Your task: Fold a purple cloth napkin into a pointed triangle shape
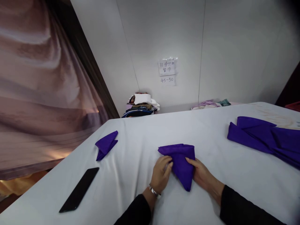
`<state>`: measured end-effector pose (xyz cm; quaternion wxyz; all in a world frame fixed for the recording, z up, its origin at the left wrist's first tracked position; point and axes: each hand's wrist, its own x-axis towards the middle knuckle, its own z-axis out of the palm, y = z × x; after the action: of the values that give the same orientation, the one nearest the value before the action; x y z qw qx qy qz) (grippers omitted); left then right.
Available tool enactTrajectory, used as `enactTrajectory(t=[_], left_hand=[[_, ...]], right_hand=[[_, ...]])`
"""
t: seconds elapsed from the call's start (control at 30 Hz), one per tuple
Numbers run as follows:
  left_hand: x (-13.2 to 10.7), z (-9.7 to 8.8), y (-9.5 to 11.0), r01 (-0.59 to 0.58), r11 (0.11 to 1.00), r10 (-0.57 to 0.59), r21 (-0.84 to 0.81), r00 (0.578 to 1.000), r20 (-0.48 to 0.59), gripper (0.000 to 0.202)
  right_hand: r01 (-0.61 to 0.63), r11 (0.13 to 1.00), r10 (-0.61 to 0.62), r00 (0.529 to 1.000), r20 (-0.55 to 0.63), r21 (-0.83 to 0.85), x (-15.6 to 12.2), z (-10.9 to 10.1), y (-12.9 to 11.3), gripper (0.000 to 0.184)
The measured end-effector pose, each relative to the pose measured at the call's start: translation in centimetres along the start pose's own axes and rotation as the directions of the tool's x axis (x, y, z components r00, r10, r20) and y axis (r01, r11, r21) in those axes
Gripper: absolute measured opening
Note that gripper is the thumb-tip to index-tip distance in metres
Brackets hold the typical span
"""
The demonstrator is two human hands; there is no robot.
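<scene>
A purple cloth napkin (181, 162), folded to a rough triangle with its point toward me, is between my hands over the white-covered table. My left hand (161, 172), with a metal watch or bracelet at the wrist, grips its left edge with bent fingers. On the right side, my right hand (201, 173) pinches the napkin, thumb on top and fingers hidden beneath. Another folded purple napkin (106, 145) stands at the table's left. Several purple cloths (260, 136) lie loosely overlapped at the right.
A flat black slab like a phone (79, 190) lies front left on the white tablecloth (131, 147). Behind the table are a stack of folded clothes (140, 104) and more fabric (207, 104). Paper signs (167, 72) hang on the wall. A pinkish curtain (42, 78) hangs at the left.
</scene>
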<state>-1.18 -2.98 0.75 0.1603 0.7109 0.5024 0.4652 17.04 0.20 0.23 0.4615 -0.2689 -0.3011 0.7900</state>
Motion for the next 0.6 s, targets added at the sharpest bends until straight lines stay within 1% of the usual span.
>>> enactTrajectory(t=[0.03, 0.07, 0.1, 0.13, 0.2, 0.27, 0.33, 0.4, 0.5, 0.6], left_hand=[[0.2, 0.0, -0.5, 0.104, 0.992, -0.107, -0.064, 0.993, -0.043, 0.023], [0.3, 0.0, -0.9, 0.194, 0.971, -0.203, -0.143, 0.978, -0.056, 0.024], [0.5, -0.1, -1.2, 0.259, 0.938, -0.277, -0.231, 0.96, -0.047, 0.026], [0.7, -0.1, -1.3, 0.299, 0.898, -0.324, -0.322, 0.946, -0.026, 0.028], [1.0, -0.2, -1.4, 0.328, 0.81, -0.366, -0.487, 0.93, 0.017, 0.031], [1.2, -0.4, -1.1, 0.354, 0.728, -0.412, -0.588, 0.91, 0.038, 0.033], [1.2, -0.5, -0.9, 0.413, 0.671, -0.484, -0.616, 0.873, 0.057, 0.032], [1.1, -0.6, -0.6, 0.462, 0.633, -0.537, -0.621, 0.84, 0.076, 0.028], [1.0, -0.8, -0.4, 0.481, 0.598, -0.553, -0.641, 0.826, 0.104, 0.027], [1.0, -0.9, -0.4, 0.478, 0.593, -0.563, -0.648, 0.822, 0.092, 0.028]], right_hand=[[-0.015, 1.0, 0.015, 1.0, -0.005, 0.002, 0.0, -0.1, 0.0, 0.028], [-0.03, 1.0, 0.031, 1.0, -0.008, 0.001, 0.0, -0.1, 0.0, 0.027], [-0.045, 0.999, 0.045, 0.999, -0.009, 0.0, 0.0, -0.1, 0.0, 0.027], [-0.057, 0.998, 0.057, 0.998, -0.008, 0.0, 0.0, -0.1, -0.1, 0.026], [-0.078, 0.997, 0.078, 0.997, 0.007, -0.005, -0.1, -0.1, -0.1, 0.026], [-0.085, 0.996, 0.086, 0.996, 0.035, -0.03, -0.1, -0.1, -0.1, 0.029], [-0.078, 0.995, 0.081, 0.995, 0.051, -0.064, -0.2, 0.0, -0.1, 0.033], [-0.067, 0.994, 0.071, 0.996, 0.054, -0.086, -0.3, 0.0, -0.1, 0.035], [-0.046, 0.995, 0.05, 0.998, 0.049, -0.089, -0.4, 0.3, -0.1, 0.038], [0.04, 0.996, -0.036, 0.998, 0.048, -0.083, -0.4, 0.7, -0.3, 0.046]])
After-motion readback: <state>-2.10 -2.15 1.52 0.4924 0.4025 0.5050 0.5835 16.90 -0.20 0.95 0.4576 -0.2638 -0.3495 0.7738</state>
